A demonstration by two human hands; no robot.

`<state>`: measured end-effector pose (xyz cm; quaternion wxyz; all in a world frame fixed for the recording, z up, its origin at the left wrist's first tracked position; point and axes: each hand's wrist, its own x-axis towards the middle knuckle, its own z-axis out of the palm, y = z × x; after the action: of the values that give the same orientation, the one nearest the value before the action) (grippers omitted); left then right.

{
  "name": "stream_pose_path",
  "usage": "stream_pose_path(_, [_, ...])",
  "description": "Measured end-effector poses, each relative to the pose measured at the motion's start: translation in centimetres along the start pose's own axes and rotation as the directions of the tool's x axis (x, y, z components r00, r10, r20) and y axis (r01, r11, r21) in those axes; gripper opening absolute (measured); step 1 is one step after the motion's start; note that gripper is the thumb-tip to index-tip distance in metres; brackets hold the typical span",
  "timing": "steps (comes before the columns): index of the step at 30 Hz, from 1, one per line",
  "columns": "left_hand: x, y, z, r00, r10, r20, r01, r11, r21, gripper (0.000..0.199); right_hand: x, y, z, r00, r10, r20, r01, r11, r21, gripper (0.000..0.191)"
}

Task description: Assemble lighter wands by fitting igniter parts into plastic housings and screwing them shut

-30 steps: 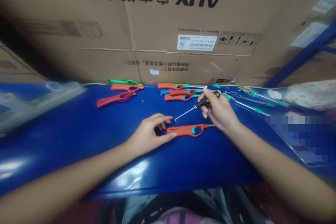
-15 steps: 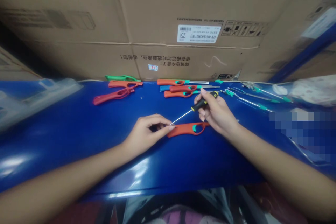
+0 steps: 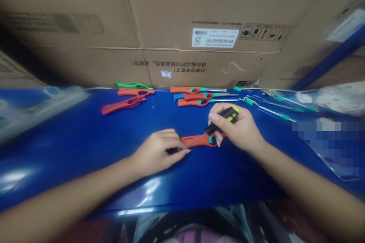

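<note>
My right hand (image 3: 238,127) is closed around the black and yellow handle of a screwdriver (image 3: 219,120). Its thin metal shaft slants down to the left, with the tip by my left fingertips. An orange gas lighter (image 3: 195,140) with a green trigger lies below the screwdriver on the blue surface. My left hand (image 3: 159,152) has its thumb and fingers closed at the lighter's left end. The lighter's right part is hidden behind my right hand.
At the back lie several assembled lighters (image 3: 194,102) and some green, orange and red lighter casings (image 3: 124,105). Loose metal rods with green parts (image 3: 270,112) lie to the right. A large cardboard box (image 3: 168,19) stands behind. Clear plastic (image 3: 42,102) is at the left.
My right hand has lowered the screwdriver, and its tip has moved from the lighter's upper edge to its lower left end. My left hand has shifted slightly down.
</note>
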<state>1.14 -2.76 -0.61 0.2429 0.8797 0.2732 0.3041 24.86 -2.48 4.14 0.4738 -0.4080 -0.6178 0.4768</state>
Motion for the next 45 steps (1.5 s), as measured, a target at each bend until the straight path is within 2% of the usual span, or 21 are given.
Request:
stream_pose_path(3, [-0.1, 0.6, 0.5, 0.999, -0.041, 0.024, 0.042, 0.997, -0.072, 0.015, -0.8, -0.5, 0.5, 0.999, -0.053, 0.013, 0.053, 0.999, 0.003, 0.029])
stream_pose_path(7, [0.0, 0.8, 1.0, 0.988, -0.152, 0.016, 0.153, 0.98, -0.128, 0.014, -1.4, -0.3, 1.0, 0.979, -0.2, -0.039, 0.201, 0.979, 0.028, 0.043])
stream_pose_path(12, [0.1, 0.2, 1.1, 0.967, -0.254, -0.009, 0.251, 0.96, -0.123, 0.02, -1.9, 0.6, 0.8, 0.952, -0.286, 0.107, 0.285, 0.958, 0.027, 0.048])
stream_pose_path(14, [0.2, 0.1, 0.9, 0.973, -0.229, -0.029, 0.224, 0.967, -0.121, 0.019, -2.0, 0.9, 0.8, 0.948, -0.296, 0.116, 0.299, 0.954, -0.009, 0.055])
stream_pose_path(17, [0.4, 0.2, 0.6, 0.983, -0.168, -0.08, 0.159, 0.982, -0.101, 0.01, -2.0, 1.1, 0.8, 0.934, -0.355, 0.045, 0.357, 0.931, -0.07, 0.057])
stream_pose_path(21, [0.4, 0.1, 0.2, 0.983, -0.162, -0.084, 0.162, 0.987, -0.005, 0.048, -1.6, 1.3, 0.9, 0.901, -0.433, -0.038, 0.426, 0.897, -0.119, 0.054])
stream_pose_path(24, [0.3, -0.2, 0.2, 0.987, -0.16, -0.008, 0.16, 0.985, 0.062, 0.06, -1.2, 1.6, 0.9, 0.872, -0.485, -0.066, 0.473, 0.869, -0.146, 0.055])
stream_pose_path(27, [0.1, -0.6, 0.4, 0.991, -0.13, 0.04, 0.128, 0.99, 0.056, 0.052, -0.8, 2.1, 0.9, 0.842, -0.534, -0.081, 0.518, 0.84, -0.161, 0.055])
stream_pose_path(31, [0.0, -0.9, 0.8, 0.994, -0.097, 0.041, 0.097, 0.995, 0.012, 0.042, -0.7, 2.6, 1.0, 0.825, -0.561, -0.07, 0.549, 0.824, -0.14, 0.058])
stream_pose_path(39, [0.0, -1.0, 1.1, 0.997, -0.063, 0.038, 0.064, 0.997, -0.029, 0.046, -1.1, 3.0, 1.2, 0.785, -0.618, -0.041, 0.598, 0.774, -0.21, 0.065])
stream_pose_path(45, [0.0, -0.8, 0.9, 0.998, -0.061, 0.032, 0.063, 0.997, -0.04, 0.04, -1.2, 3.0, 1.0, 0.769, -0.639, -0.017, 0.619, 0.752, -0.227, 0.068])
